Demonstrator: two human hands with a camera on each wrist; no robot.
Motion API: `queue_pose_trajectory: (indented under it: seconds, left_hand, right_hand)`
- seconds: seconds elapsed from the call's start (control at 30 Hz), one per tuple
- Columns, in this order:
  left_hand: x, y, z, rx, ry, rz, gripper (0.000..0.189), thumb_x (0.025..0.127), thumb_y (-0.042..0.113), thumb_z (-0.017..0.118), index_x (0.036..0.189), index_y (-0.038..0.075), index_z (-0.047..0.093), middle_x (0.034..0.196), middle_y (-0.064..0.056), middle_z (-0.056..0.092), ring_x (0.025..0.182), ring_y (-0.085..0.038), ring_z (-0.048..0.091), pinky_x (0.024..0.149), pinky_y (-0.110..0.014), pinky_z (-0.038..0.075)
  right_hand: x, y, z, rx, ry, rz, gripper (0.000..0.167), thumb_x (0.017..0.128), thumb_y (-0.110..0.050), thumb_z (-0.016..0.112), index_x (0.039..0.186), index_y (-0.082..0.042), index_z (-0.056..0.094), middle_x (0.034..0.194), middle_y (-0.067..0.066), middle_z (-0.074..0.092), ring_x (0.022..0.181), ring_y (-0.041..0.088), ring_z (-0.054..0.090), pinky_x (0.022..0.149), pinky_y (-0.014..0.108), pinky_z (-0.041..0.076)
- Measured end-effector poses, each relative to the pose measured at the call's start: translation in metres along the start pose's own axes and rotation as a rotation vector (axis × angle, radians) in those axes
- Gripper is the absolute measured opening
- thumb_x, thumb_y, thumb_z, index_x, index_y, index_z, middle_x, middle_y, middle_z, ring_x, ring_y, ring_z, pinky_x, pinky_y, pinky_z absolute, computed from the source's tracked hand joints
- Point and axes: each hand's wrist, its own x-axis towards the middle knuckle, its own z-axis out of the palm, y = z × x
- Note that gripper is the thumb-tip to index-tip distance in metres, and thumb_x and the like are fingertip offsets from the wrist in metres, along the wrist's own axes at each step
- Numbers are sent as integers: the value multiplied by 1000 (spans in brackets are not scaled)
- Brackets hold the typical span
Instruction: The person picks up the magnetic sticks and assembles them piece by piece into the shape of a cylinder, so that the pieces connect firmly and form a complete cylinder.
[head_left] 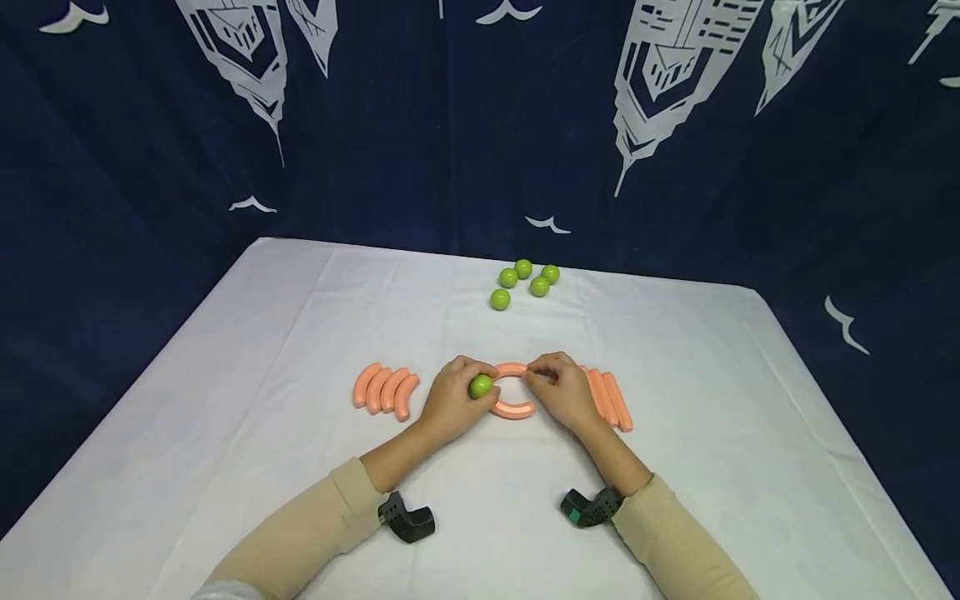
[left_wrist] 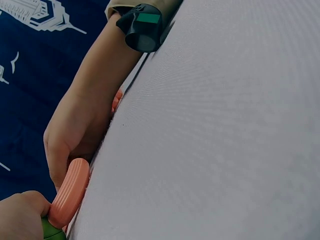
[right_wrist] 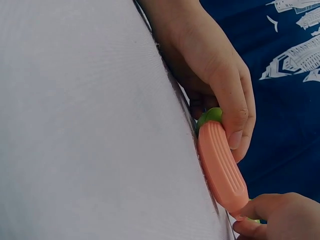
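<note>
In the head view, my left hand holds a small shiny green ball between thumb and fingers. My right hand pinches the right end of a curved pink toy sausage. Nearer my body lies a second curved sausage, bowed the opposite way, so the two outline a ring. Ridges on the sausage show in the right wrist view, with the left hand's ball at its far end. Some green shows behind my right fingertips there; I cannot tell what it is.
Several curved sausages lie side by side left of my left hand. Several straighter ones lie partly behind my right hand. Several green balls sit near the back of the white-covered table. A dark blue curtain hangs behind.
</note>
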Motion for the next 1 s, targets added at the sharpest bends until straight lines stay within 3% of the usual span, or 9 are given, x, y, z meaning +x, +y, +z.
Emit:
queue_pose_trajectory:
  seconds: [0.2, 0.43, 0.63, 0.77, 1.0]
  left_hand:
    - [1, 0, 0, 7, -11, -6, 19, 84, 18, 73, 101, 12, 72, 97, -5, 60, 85, -18, 55, 73, -33, 43]
    - [0, 1, -1, 0, -14, -26, 18, 84, 19, 71, 101, 13, 71, 97, -3, 59, 88, -18, 56, 77, -33, 45]
    - [0, 3, 0, -4, -37, -80, 18, 85, 20, 70, 102, 15, 71, 96, 0, 57, 84, -15, 53, 75, -30, 43]
    - [0, 3, 0, 7, -35, -78, 17, 86, 20, 70, 102, 16, 71, 95, 0, 57, 83, -15, 52, 74, -29, 43]
    - [0, 3, -1, 11, -29, -80, 16, 85, 20, 70, 101, 16, 71, 96, 0, 57, 84, -15, 53, 74, -30, 43]
  right_hand:
    - [3, -6, -5, 9, -53, 73, 24, 92, -16, 65, 108, 0, 69, 112, 15, 61, 98, 26, 58, 83, 38, 47]
    - [17, -16, -15, 41, -2, 143, 26, 93, -17, 64, 110, 1, 67, 107, 14, 65, 98, 27, 59, 77, 32, 47]
    - [38, -23, -27, 30, 25, 131, 30, 93, -16, 62, 117, 1, 64, 109, 15, 64, 102, 28, 56, 80, 35, 43]
    - [56, -24, -33, 19, 31, 118, 32, 92, -15, 62, 118, 4, 63, 107, 17, 64, 101, 29, 56, 83, 36, 43]
    - [92, -12, -34, 2, 15, 165, 36, 92, -16, 62, 120, 5, 61, 104, 15, 60, 94, 24, 52, 78, 30, 42]
